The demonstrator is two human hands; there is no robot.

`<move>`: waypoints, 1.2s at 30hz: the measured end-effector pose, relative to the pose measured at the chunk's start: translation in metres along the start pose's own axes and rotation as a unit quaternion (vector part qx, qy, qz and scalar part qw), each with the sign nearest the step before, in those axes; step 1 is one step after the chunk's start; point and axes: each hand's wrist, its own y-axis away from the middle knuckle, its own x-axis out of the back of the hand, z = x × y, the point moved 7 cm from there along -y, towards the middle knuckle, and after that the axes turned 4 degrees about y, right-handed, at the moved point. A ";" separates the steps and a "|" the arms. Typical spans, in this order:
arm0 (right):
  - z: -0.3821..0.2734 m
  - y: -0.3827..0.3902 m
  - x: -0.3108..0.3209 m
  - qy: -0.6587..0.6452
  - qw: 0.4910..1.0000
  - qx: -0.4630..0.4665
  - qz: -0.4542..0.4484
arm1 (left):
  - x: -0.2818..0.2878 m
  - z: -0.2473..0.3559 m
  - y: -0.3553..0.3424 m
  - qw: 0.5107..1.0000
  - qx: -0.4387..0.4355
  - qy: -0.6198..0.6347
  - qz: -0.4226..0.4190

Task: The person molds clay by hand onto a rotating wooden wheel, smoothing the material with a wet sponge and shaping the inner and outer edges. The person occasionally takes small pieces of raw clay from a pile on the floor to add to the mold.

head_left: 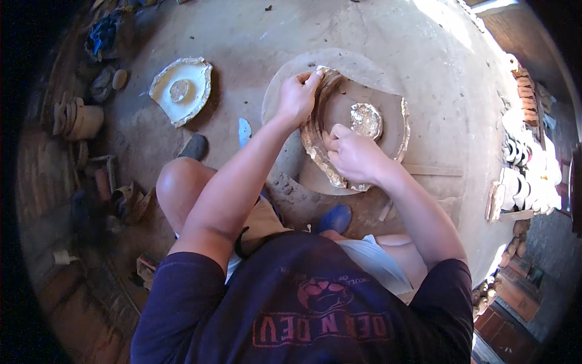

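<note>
A ring-shaped mould (315, 155) with a crusted, pale rim and a brown, clay-like inner wall lies on a round board (282, 85) on the floor. My left hand (298, 97) is closed on the mould's far left rim, thumb and fingers pinching its edge. Inside the ring, my right hand (353, 153) is curled shut against the left inner wall; whatever its fingers hold is hidden. A round, crusted pale knob (367, 121) stands in the ring's middle, just beyond my right hand.
At left lies a broken-edged white mould piece (162, 88) with a round centre. A pale blade-like piece (244, 132) and a dark stone (195, 147) lie nearer my left knee. Stacked pale curved pieces (515, 151) line the right; a bucket-like container (85, 120) stands far left.
</note>
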 end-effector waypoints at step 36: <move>0.000 0.019 0.005 0.001 0.989 -0.065 -0.136 | 0.004 -0.007 -0.008 1.000 -0.025 -0.002 -0.019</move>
